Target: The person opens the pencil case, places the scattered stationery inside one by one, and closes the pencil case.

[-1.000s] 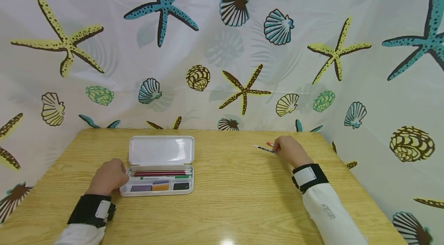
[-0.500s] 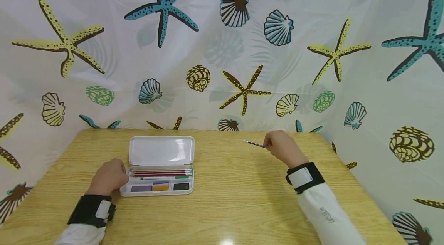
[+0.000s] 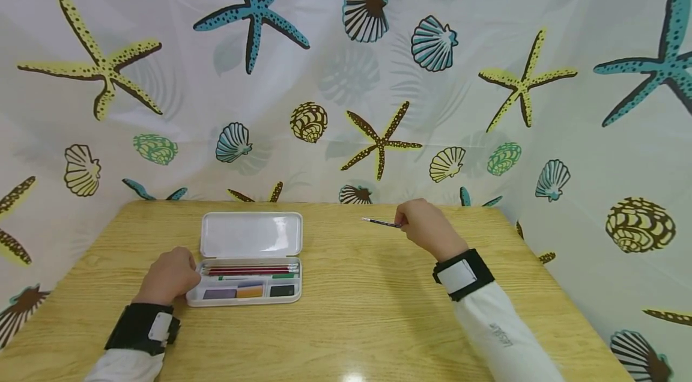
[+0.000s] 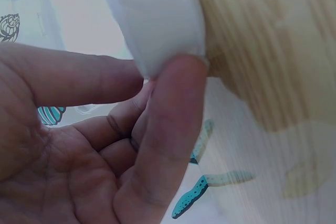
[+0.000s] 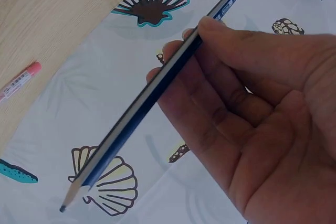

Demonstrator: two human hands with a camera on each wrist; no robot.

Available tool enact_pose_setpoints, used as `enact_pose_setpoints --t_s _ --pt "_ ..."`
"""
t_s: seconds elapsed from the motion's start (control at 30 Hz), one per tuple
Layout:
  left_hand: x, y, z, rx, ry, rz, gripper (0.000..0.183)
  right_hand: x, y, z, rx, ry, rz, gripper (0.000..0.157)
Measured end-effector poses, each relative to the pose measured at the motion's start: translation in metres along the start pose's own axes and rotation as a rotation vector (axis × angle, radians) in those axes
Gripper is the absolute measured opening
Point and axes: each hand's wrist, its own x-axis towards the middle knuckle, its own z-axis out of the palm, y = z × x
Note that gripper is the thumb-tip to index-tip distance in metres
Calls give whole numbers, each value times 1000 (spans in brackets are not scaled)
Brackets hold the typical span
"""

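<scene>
My right hand (image 3: 429, 229) pinches a blue-and-silver striped pencil (image 5: 142, 95) between thumb and fingers, held above the table. Its sharpened tip points down and its white end shows at the top in the right wrist view. At the left, my left hand (image 3: 170, 275) grips the near-left end of an open white pencil case (image 3: 244, 304). The left wrist view shows thumb and finger on the case's rounded edge (image 4: 163, 19). Inside lie red pencils (image 3: 251, 271), a green-and-white pen (image 3: 283, 276), a purple block (image 3: 220, 294), an orange block (image 3: 250, 292) and a black block (image 3: 282, 291).
The case's lid (image 3: 251, 235) stands hinged back behind it. A pink-ended stick with a barcode label (image 5: 20, 81) lies on the wooden table (image 3: 346, 328); my right hand hides it in the head view. A curtain (image 3: 324, 69) with sea prints surrounds the table.
My right hand has lifted the pencil and moved left with it, away from the red-ended stick, which was visible beside it earlier. The left hand and the case have stayed in place.
</scene>
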Motion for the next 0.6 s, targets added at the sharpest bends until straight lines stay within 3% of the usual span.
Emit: enact_pose_setpoints --t_s 0.6 --pt "0 1 -1 -12 6 -7 16 13 -40 4 -1 1 -109 12"
